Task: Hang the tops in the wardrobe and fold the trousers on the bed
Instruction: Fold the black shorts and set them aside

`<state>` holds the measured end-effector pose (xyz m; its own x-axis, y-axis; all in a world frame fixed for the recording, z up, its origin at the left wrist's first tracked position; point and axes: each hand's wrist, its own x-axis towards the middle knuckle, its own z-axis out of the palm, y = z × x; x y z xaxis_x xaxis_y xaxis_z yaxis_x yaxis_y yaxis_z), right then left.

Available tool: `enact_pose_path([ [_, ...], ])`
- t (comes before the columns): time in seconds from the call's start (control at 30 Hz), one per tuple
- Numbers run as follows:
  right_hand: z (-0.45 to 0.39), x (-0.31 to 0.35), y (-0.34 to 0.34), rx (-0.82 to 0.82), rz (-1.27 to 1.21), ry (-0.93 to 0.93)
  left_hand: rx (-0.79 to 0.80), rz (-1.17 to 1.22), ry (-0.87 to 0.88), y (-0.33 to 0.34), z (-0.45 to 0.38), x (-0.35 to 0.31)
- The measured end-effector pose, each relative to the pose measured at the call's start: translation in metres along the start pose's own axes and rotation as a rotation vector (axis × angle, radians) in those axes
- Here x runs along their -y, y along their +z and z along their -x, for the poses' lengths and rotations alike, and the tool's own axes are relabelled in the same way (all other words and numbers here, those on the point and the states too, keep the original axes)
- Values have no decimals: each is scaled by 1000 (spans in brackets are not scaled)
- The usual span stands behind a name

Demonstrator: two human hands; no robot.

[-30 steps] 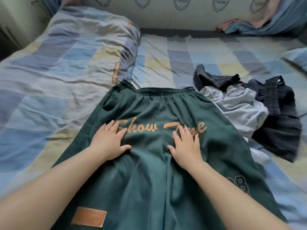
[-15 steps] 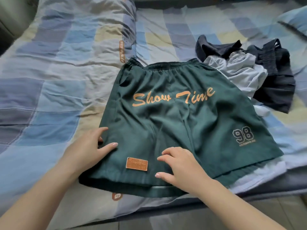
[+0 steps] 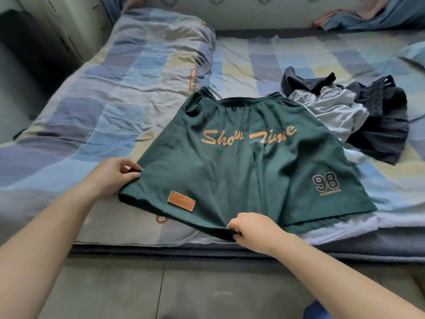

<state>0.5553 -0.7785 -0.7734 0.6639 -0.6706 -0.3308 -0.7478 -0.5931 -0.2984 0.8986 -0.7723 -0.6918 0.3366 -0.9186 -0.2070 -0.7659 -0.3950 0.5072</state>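
Observation:
Dark green shorts (image 3: 241,171) with orange "Show Time" lettering, a "98" print and a tan patch lie spread flat on the bed (image 3: 96,116), waistband away from me. My left hand (image 3: 115,176) pinches the outer side edge of the left leg. My right hand (image 3: 250,229) grips the hem near the middle, at the bed's front edge. The hem of the left leg is slightly lifted off the bed.
A heap of clothes lies right of the shorts: a pale blue garment (image 3: 331,111) and dark navy ones (image 3: 386,125). A checked pillow (image 3: 165,51) sits at the back left. More cloth (image 3: 368,17) is bunched at the far right by the headboard. Grey floor (image 3: 207,291) below.
My hands slid from the lettering down to the leg edges, then went from lying on the cloth to gripping side edge and hem. The view drew back from the bed.

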Motion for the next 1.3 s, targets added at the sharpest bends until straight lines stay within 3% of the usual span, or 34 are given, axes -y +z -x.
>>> enact_pose_path([
  [0.07,3,20,-6,-105,-86,4,49,-35,-51,6,3,-4],
  [0.13,-7,53,-16,-336,-218,-56,48,-17,-87,7,-2,-12],
  [0.2,-24,92,-30,-428,-256,-132,57,-47,-100,5,-12,-19],
  [0.37,-76,146,-46,-319,-59,-124,153,98,-136,7,-57,-36],
  [0.47,-111,155,-50,-314,-38,-80,147,40,-28,14,-99,-37],
  [0.63,-134,161,-56,-278,-30,-117,197,166,105,29,-144,-39],
  [0.73,-137,155,-61,-225,-98,-173,226,295,106,38,-167,-47],
  [0.83,-130,142,-67,-162,-339,-211,378,438,57,46,-186,-59],
  [0.9,-121,130,-72,-147,-476,-197,394,437,57,47,-198,-70],
  [1.03,-94,100,-96,-163,-578,-189,379,512,29,36,-216,-97],
  [1.17,-50,51,-122,-247,-806,-189,245,464,22,35,-226,-138],
  [1.3,-5,-13,-125,-310,-1064,-2,156,440,113,54,-224,-198],
])
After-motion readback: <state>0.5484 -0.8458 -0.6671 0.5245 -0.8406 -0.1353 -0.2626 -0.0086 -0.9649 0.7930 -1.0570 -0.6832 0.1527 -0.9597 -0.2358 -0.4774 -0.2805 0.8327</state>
